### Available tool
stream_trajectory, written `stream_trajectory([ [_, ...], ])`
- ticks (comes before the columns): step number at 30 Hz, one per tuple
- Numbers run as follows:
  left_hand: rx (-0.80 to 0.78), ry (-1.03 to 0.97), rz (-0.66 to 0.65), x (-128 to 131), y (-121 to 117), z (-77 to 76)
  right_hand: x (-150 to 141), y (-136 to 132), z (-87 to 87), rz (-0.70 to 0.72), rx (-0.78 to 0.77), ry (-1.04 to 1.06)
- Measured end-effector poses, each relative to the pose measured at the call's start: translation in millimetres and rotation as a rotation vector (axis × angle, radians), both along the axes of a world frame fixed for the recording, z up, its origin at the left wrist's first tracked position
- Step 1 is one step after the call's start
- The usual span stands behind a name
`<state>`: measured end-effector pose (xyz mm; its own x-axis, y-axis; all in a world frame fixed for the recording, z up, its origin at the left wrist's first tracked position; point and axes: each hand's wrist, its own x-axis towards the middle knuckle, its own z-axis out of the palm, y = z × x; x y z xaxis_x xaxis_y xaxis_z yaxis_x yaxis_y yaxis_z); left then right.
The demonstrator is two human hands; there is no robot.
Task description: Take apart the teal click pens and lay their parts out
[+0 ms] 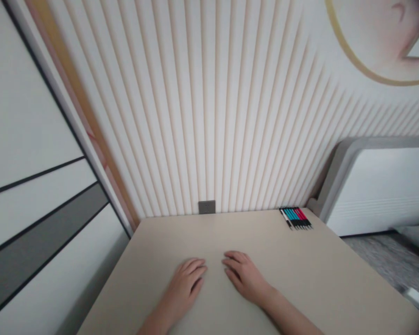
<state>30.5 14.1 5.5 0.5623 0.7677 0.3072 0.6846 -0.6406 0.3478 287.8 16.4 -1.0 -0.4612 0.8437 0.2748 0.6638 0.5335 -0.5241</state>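
My left hand [186, 284] rests palm down on the beige tabletop [181, 232], its fingers stretched out and slightly apart. Opposite it lies my right hand [244, 274], also palm down, with its fingertips pointing toward the left one. A small gap of bare table separates the two. Neither hand holds anything. At the table's far right corner lies a row of pens [296, 217], side by side, with blue, red, black and one white barrel showing. Both hands are well apart from the pens.
Behind the table rises a ribbed cream wall with a dark socket plate [207, 207] just above the table's back edge. A white and grey cabinet [38, 223] stands on the left. To the right are a bed headboard [384, 186] and a grey bed surface [380, 260].
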Motion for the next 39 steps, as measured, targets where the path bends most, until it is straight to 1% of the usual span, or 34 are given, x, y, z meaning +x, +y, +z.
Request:
stream_trajectory([
  [5,-0.025,0.038,-0.010,-2,0,1.7,3,2,0.2,-0.004,-0.013,0.056],
  [9,-0.033,0.030,-0.020,-2,2,1.9,3,3,-0.5,-0.004,-0.007,0.075],
  [16,-0.043,0.061,-0.025,-4,4,-0.6,5,5,-1.9,0.003,-0.017,0.086],
  [24,-0.006,0.053,-0.016,-4,4,-4.2,7,5,-0.2,0.003,-0.037,0.099],
  [29,-0.013,0.052,-0.020,-4,4,-2.3,5,2,0.1,0.001,-0.025,0.090],
  [31,-0.022,0.055,-0.015,-4,4,-1.8,4,2,-1.5,0.004,-0.013,0.078],
  [33,-0.032,0.059,-0.012,-5,3,-2.3,9,6,-4.8,-0.011,0.025,0.048],
  [34,-0.036,0.059,-0.012,-5,3,-3.0,16,12,-7.0,-0.039,0.057,0.023],
  [36,-0.040,0.056,-0.012,-6,3,-4.7,39,29,-11.8,-0.155,0.142,-0.053],
  [37,-0.043,0.057,-0.013,-6,3,-5.6,57,42,-14.0,-0.255,0.173,-0.091],
  [39,-0.050,0.059,-0.009,-6,3,-7.0,100,70,-17.2,-0.525,0.207,-0.171],
])
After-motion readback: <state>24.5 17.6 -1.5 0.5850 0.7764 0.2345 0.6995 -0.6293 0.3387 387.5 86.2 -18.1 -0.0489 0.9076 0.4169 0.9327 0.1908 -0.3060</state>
